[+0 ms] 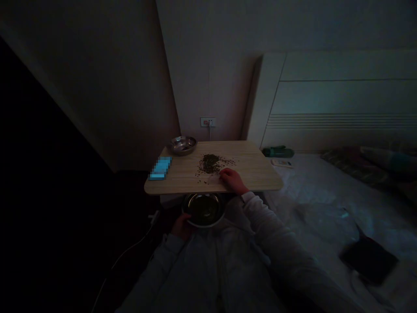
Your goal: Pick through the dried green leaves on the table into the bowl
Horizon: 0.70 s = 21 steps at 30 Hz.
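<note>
My left hand (183,227) is closed on the rim of a metal bowl (212,224), held just below the table's front edge. Dark green stuff lies in the bowl, too dim to make out. Over the small wooden table (257,167), my right hand (230,177) has its fingers pinched on a clear, flat piece (214,178) whose kind I cannot make out. Just beyond that piece, a heap of small dark green beans or grains (211,163) is spread, with loose ones scattered around it.
A second metal bowl (183,145) stands at the table's back left corner, with a lit phone (160,168) in front. To the right is a bed (302,195) with a green bottle (278,152) and a white remote (282,163). A white cable (125,251) hangs at left.
</note>
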Each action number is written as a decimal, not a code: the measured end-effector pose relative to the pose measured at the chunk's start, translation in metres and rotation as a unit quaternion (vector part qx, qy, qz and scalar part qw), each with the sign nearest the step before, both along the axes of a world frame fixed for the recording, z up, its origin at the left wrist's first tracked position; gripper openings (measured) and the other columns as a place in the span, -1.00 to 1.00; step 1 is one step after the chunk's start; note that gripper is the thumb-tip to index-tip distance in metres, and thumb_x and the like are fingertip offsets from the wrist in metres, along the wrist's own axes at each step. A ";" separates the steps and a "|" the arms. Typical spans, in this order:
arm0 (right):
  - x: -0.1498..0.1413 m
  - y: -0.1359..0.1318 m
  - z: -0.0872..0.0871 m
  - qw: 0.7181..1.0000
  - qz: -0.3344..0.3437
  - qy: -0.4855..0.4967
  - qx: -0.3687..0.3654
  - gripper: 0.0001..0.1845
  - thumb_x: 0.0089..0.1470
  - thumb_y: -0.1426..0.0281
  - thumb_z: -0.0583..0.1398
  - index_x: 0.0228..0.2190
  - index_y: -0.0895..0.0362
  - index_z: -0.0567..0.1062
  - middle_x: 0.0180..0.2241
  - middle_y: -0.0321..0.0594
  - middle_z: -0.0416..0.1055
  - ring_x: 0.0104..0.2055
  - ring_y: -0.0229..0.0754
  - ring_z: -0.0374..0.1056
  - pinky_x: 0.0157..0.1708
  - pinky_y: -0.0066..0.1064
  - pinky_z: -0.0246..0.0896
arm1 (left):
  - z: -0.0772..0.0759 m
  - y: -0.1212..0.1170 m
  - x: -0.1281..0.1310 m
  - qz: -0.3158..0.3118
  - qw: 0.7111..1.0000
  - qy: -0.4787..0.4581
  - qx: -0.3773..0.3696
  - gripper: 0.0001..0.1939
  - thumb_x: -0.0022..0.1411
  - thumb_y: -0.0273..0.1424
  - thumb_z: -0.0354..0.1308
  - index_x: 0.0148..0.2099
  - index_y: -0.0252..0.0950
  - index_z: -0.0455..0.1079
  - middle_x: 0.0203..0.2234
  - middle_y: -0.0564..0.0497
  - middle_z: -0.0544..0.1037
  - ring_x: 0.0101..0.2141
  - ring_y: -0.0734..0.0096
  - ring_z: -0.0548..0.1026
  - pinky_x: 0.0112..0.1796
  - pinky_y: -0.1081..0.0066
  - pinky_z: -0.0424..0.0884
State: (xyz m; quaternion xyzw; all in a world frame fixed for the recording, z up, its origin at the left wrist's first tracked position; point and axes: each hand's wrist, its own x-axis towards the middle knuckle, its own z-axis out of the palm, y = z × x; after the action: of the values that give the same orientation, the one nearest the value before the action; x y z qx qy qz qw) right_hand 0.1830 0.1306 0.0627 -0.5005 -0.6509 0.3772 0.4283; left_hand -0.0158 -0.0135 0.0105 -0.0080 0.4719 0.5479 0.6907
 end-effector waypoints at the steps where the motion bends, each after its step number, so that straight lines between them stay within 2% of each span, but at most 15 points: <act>1: 0.000 0.000 0.000 1.000 0.002 0.006 -0.005 -0.85 -0.14 0.42 0.11 -0.47 0.10 0.48 -0.55 -0.36 0.44 -0.44 -0.25 0.32 -0.32 -0.41 0.23 | 0.000 0.000 0.000 0.002 1.000 0.001 0.000 -0.69 -0.06 -0.66 0.03 -0.24 -0.37 0.44 -0.48 -0.07 0.60 -0.26 0.12 0.56 -0.26 0.21 0.49; 8: -0.001 -0.004 0.006 1.000 -0.008 0.000 -0.014 -0.86 -0.15 0.45 0.12 -0.48 0.11 0.48 -0.56 -0.36 0.45 -0.47 -0.27 0.33 -0.36 -0.43 0.22 | -0.003 0.000 -0.001 -0.006 1.000 0.008 0.007 -0.67 -0.04 -0.64 0.04 -0.18 -0.39 0.44 -0.46 -0.08 0.60 -0.33 0.15 0.57 -0.32 0.22 0.50; 14: -0.001 -0.006 0.007 1.000 -0.002 -0.014 -0.007 -0.84 -0.14 0.47 0.12 -0.47 0.12 0.50 -0.57 -0.36 0.45 -0.46 -0.27 0.33 -0.35 -0.45 0.22 | -0.003 0.000 -0.001 -0.008 1.000 0.001 0.011 -0.64 -0.04 -0.64 0.03 -0.15 -0.38 0.43 -0.42 -0.10 0.62 -0.28 0.11 0.57 -0.28 0.17 0.50; 21: -0.001 -0.005 0.006 0.999 0.006 -0.034 -0.024 -0.87 -0.14 0.43 0.14 -0.49 0.12 0.50 -0.55 -0.33 0.45 -0.44 -0.24 0.32 -0.31 -0.40 0.18 | -0.002 0.000 -0.001 -0.009 1.000 0.015 0.000 -0.65 0.00 -0.63 0.01 -0.14 -0.36 0.43 -0.52 -0.05 0.59 -0.34 0.14 0.57 -0.31 0.19 0.50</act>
State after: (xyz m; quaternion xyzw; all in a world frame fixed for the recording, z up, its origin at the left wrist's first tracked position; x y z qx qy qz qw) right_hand 0.1822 0.1254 0.0688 -0.5193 -0.6588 0.3778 0.3918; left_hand -0.0171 -0.0139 0.0087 0.0042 0.4821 0.5415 0.6887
